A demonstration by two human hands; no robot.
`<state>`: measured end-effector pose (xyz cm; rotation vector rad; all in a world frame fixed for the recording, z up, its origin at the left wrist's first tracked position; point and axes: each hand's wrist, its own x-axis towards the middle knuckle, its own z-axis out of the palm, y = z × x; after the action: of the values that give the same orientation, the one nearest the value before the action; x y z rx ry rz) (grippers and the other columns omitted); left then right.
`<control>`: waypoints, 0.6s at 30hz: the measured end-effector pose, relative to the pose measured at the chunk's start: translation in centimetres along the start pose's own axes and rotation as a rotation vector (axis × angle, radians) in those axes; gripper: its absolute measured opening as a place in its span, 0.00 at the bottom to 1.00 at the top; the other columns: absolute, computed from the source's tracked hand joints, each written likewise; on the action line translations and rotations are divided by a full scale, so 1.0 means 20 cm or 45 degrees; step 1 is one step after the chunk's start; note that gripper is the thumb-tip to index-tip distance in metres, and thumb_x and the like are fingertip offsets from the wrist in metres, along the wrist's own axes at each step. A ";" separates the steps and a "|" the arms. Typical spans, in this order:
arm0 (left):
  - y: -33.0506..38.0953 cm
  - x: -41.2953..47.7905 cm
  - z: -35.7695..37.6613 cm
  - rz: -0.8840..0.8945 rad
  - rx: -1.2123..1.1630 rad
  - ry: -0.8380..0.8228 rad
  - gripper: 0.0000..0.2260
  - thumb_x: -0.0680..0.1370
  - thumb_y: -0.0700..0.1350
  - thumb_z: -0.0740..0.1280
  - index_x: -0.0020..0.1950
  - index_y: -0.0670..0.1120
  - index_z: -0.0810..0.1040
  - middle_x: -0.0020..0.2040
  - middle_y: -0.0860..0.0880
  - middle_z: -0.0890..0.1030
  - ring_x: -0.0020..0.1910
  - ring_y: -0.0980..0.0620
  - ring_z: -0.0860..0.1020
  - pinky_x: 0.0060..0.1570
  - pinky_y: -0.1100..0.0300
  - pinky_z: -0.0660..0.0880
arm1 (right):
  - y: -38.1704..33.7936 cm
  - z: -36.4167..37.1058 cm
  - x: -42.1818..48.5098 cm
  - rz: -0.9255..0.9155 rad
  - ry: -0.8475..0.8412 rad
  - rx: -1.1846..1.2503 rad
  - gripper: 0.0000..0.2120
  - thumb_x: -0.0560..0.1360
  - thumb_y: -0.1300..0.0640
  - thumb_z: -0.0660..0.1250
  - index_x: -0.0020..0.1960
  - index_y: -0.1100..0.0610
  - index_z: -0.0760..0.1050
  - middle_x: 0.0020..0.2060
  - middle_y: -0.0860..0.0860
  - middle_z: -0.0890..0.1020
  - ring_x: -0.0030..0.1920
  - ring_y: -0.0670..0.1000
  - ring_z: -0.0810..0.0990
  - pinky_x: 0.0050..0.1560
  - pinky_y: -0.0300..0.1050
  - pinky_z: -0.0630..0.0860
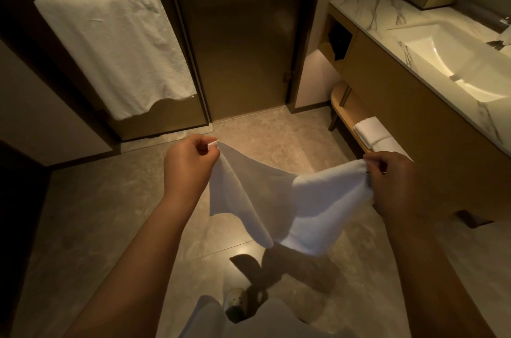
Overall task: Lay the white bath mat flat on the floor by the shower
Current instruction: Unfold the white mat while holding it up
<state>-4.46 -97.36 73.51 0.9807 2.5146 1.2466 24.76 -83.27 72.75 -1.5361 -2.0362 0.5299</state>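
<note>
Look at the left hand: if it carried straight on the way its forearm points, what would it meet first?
Probably the floor at the foot of the glass door. Nothing else shows ahead of the left hand, though depth is hard to judge.

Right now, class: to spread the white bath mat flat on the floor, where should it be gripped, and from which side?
Grip the white bath mat by its two top corners, from above, as the left hand and right hand do. It sags between them, partly folded, so drawing the corners apart should open it.

mat (pixel 276 199) above floor (pixel 110 213), shower door (pixel 243 47) ahead
</note>
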 end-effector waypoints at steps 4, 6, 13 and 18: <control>0.01 -0.01 0.04 -0.047 0.016 0.032 0.08 0.76 0.45 0.67 0.55 0.49 0.81 0.46 0.51 0.82 0.42 0.56 0.79 0.43 0.56 0.79 | 0.11 -0.02 0.05 0.029 -0.031 0.056 0.11 0.76 0.57 0.60 0.52 0.54 0.79 0.45 0.53 0.81 0.47 0.56 0.79 0.50 0.58 0.77; 0.02 -0.02 0.07 -0.060 0.019 0.029 0.08 0.77 0.45 0.67 0.55 0.49 0.81 0.47 0.51 0.82 0.43 0.55 0.79 0.44 0.56 0.79 | 0.16 -0.01 0.07 0.058 -0.014 0.034 0.10 0.76 0.58 0.61 0.53 0.55 0.79 0.47 0.55 0.82 0.48 0.57 0.79 0.52 0.58 0.77; 0.02 -0.02 0.15 -0.125 0.003 0.077 0.08 0.77 0.45 0.66 0.54 0.49 0.81 0.47 0.51 0.82 0.43 0.56 0.78 0.42 0.57 0.78 | 0.30 -0.01 0.13 0.144 -0.074 0.027 0.10 0.75 0.62 0.65 0.55 0.62 0.79 0.50 0.61 0.82 0.51 0.61 0.79 0.56 0.58 0.75; 0.03 0.01 0.22 -0.111 0.022 0.018 0.08 0.77 0.45 0.65 0.55 0.49 0.81 0.44 0.53 0.81 0.42 0.57 0.78 0.41 0.59 0.76 | 0.32 0.00 0.16 0.147 -0.109 0.012 0.10 0.76 0.60 0.65 0.56 0.60 0.79 0.52 0.60 0.82 0.53 0.60 0.79 0.56 0.56 0.74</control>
<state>-2.45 -94.12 71.10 0.8589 2.5530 1.2133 28.93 -78.39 69.58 -1.6592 -2.0133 0.6597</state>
